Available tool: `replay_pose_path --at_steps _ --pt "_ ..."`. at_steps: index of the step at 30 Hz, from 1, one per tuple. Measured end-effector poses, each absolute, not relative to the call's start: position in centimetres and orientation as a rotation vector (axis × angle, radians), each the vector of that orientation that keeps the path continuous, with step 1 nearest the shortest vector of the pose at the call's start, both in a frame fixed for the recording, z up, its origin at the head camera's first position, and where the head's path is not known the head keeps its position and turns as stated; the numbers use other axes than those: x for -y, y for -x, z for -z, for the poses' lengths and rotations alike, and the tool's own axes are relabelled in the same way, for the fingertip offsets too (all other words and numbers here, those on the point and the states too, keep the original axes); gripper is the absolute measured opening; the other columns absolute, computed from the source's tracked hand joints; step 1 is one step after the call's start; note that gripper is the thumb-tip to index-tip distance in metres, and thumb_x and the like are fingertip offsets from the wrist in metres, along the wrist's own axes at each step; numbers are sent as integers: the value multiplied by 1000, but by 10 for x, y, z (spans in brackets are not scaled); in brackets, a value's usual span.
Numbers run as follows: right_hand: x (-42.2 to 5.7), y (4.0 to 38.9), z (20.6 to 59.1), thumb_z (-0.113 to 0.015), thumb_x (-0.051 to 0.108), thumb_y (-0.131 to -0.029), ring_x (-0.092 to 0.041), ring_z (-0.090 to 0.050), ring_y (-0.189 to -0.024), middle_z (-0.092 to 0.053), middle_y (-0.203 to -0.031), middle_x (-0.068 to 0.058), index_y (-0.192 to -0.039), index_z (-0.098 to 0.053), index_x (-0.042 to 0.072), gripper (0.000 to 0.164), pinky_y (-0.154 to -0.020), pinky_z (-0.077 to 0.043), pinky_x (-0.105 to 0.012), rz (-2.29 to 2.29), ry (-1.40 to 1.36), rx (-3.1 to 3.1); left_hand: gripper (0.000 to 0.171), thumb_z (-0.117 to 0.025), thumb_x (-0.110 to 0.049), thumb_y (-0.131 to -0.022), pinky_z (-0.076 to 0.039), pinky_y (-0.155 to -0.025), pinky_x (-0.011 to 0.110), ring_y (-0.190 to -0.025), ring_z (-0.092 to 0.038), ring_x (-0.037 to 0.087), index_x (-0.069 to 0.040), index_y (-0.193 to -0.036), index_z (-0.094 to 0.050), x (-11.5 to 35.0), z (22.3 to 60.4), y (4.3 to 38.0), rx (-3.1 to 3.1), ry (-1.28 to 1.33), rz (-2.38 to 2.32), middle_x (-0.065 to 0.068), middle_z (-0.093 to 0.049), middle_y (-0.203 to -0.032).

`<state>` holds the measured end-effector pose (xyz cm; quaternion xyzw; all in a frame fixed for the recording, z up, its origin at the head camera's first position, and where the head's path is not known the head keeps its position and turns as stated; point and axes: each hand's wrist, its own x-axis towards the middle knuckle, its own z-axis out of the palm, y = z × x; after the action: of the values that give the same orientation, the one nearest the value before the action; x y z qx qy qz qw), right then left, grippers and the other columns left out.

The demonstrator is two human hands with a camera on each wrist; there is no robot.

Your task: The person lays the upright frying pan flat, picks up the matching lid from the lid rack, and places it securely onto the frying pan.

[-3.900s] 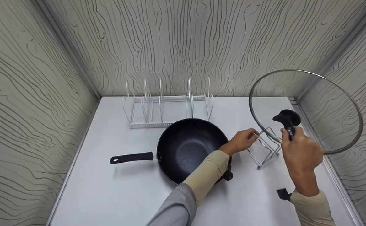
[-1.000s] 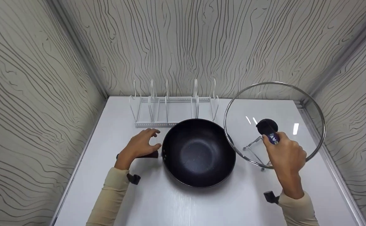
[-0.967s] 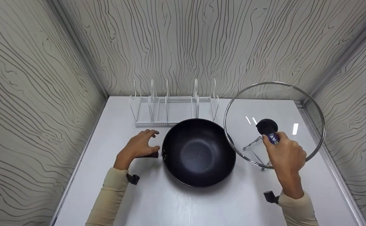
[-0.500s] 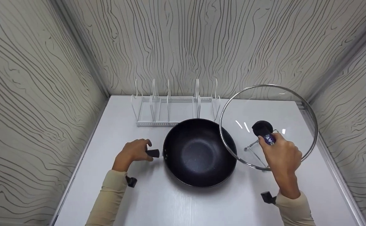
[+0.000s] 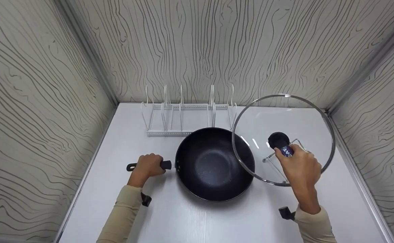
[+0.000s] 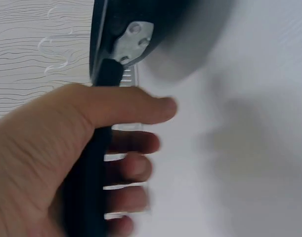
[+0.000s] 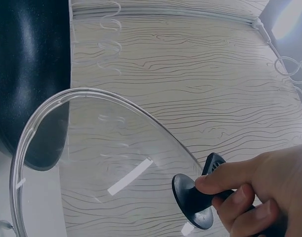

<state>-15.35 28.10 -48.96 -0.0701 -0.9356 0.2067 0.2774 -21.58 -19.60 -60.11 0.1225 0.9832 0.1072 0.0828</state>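
Note:
A black wok [image 5: 214,165] sits on the white table, its long handle [image 5: 166,164] pointing left. My left hand [image 5: 148,166] grips that handle; in the left wrist view the thumb and fingers [image 6: 133,168] curl round it from both sides. My right hand [image 5: 300,167] holds a round glass lid [image 5: 261,125] by its black knob [image 5: 278,140], with thumb and fingers curled round it. The lid is tilted and raised. In the head view its left rim overlaps the wok's right edge, and a small wire stand [image 5: 271,158] shows through the glass.
Behind the wok, a white wire rack [image 5: 170,133] with several upright loops stands near the back wall [image 5: 197,50]. Patterned panels enclose the white table [image 5: 197,222] at the back, left and right.
My left hand has gone from the wire stand to the wok handle and closed round it. My right hand has brought the lid left and lower, away from the stand, toward the wok.

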Motion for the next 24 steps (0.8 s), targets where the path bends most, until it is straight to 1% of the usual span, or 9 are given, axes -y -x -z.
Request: replay_pose_path --at_steps 3,9,11,13,16,20,22,24 --pt "-279 154 492 -88 30 -83 -40 -61 -49 -70 -70 -26 -102 -76 -8 43 -41 -35 -42 -548 189 2518 16 -81 -23 -78 -49 -64 46 -64 -53 23 -11 -74 -72 196 606 217 -2978 -386 -315 5 -65 -69" --pt "-274 155 494 -89 32 -83 -40 -60 -48 -69 -67 -25 -100 -76 -6 43 -41 -37 -47 -553 190 2546 18 -78 -25 -77 -46 -58 43 -58 -47 21 -10 -68 -72 198 613 219 -3023 -397 -287 3 -59 -62" --pt "-273 156 494 -88 32 -83 -39 -60 -48 -70 -68 -25 -100 -76 -6 43 -42 -39 -47 -561 186 2561 18 -76 -24 -77 -45 -57 42 -57 -47 21 -11 -66 -70 198 614 219 -3030 -400 -264 3 -58 -61" --pt "-272 157 495 -88 32 -84 -37 -61 -49 -72 -70 -24 -101 -76 -7 44 -42 -39 -44 -579 173 2582 19 -75 -24 -76 -44 -55 40 -56 -46 21 -11 -65 -68 197 614 219 -3036 -400 -249 2 -57 -60" --pt "-270 158 495 -87 30 -86 -36 -64 -53 -74 -76 -26 -103 -76 -8 43 -44 -40 -41 -624 149 2613 18 -74 -23 -76 -43 -55 40 -56 -46 21 -12 -64 -66 197 614 219 -3034 -396 -245 2 -56 -60" --pt "-269 159 494 -86 29 -87 -41 -70 -62 -76 -85 -28 -105 -76 -9 43 -49 -45 -43 -670 115 2649 19 -73 -24 -76 -43 -54 40 -55 -45 21 -12 -64 -66 197 615 218 -3040 -406 -252 2 -56 -60" --pt "-268 160 494 -86 31 -88 -41 -72 -65 -77 -85 -27 -106 -77 -8 44 -51 -46 -45 -679 107 2672 20 -74 -25 -77 -42 -54 39 -55 -45 20 -12 -64 -66 197 615 218 -3040 -409 -250 2 -56 -60" --pt "-267 161 494 -85 33 -89 -40 -73 -66 -77 -84 -26 -108 -77 -8 46 -52 -47 -43 -694 105 2698 20 -74 -25 -78 -43 -55 39 -55 -45 20 -12 -64 -67 197 615 217 -3039 -406 -247 2 -56 -60"
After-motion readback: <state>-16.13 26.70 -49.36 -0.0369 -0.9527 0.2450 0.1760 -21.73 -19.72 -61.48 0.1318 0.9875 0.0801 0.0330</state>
